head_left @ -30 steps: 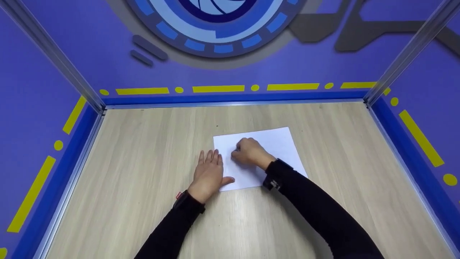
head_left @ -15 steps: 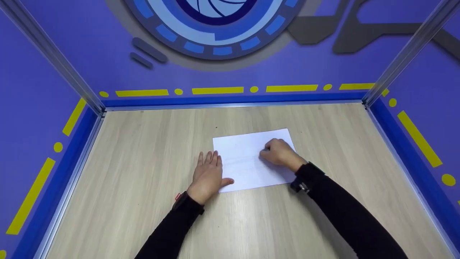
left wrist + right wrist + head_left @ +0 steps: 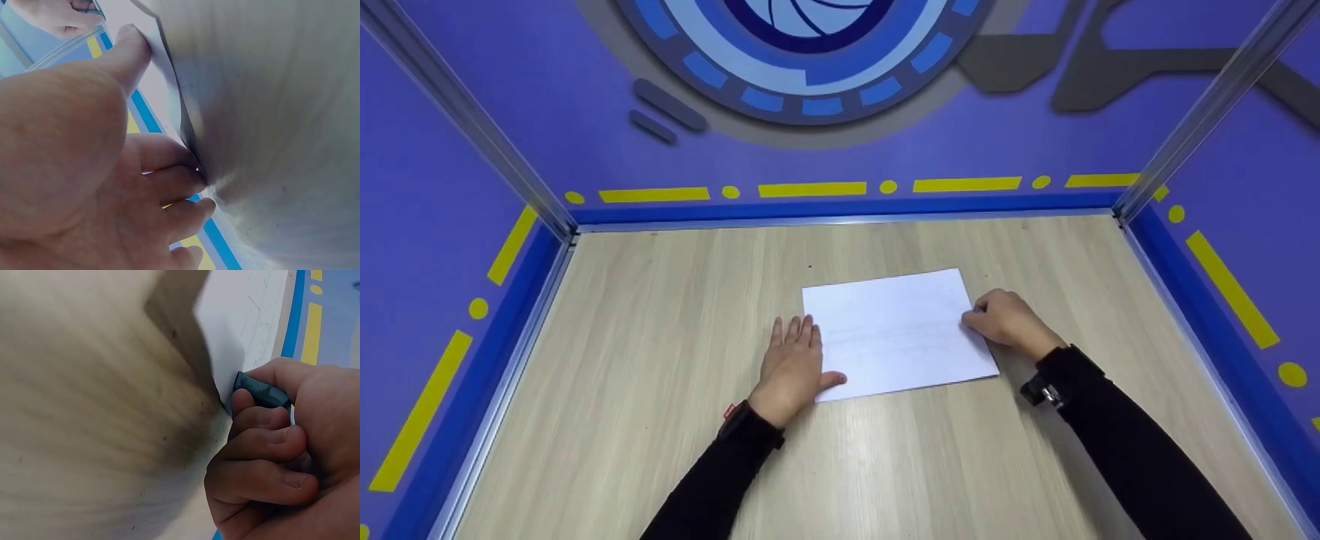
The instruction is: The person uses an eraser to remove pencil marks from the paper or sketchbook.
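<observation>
A white sheet of paper [image 3: 896, 330] lies on the wooden table. My left hand [image 3: 793, 369] rests flat over its left edge, fingers straight and thumb spread onto the sheet; the left wrist view shows that palm and thumb [image 3: 132, 48] close up. At the paper's right edge is my right hand [image 3: 1006, 322], fingers curled round a small dark teal eraser [image 3: 261, 390]. One end of the eraser sticks out between thumb and index finger, and the rest is hidden in the fist. Faint grey smudges cross the middle of the paper, and small dark specks dot it.
Bare wood tabletop [image 3: 660, 315] surrounds the paper. A purple wall [image 3: 840, 161] with yellow dashes closes off the back, and similar panels stand left and right. Metal rails [image 3: 855, 219] run along the table's edges.
My right hand has slid rightward across the paper with the eraser, from left of the middle to the right edge. More of the sheet shows now. The left hand has stayed in place.
</observation>
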Demonstrator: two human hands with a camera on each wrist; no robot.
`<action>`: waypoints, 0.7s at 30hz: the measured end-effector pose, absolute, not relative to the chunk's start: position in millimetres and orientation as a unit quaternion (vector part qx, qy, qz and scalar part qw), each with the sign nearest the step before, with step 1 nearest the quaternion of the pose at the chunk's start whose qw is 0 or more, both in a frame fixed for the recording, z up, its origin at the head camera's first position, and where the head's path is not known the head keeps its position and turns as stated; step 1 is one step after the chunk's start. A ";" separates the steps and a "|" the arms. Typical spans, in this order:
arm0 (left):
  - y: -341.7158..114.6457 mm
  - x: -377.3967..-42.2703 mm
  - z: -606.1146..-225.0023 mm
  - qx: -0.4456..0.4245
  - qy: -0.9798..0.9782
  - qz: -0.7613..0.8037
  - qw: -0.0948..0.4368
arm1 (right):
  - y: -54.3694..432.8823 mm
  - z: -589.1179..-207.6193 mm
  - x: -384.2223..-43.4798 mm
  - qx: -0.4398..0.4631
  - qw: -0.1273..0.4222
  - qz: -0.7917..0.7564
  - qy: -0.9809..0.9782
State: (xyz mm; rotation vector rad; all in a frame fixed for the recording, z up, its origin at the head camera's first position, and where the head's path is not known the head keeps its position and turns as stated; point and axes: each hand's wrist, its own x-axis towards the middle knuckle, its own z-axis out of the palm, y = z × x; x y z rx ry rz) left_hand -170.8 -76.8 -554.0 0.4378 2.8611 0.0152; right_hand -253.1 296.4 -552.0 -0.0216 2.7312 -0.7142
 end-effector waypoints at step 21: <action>-75.6 -171.5 -552.0 0.145 0.981 0.007 0.128 | 183.7 -534.9 -259.6 -0.108 0.183 -0.297 0.931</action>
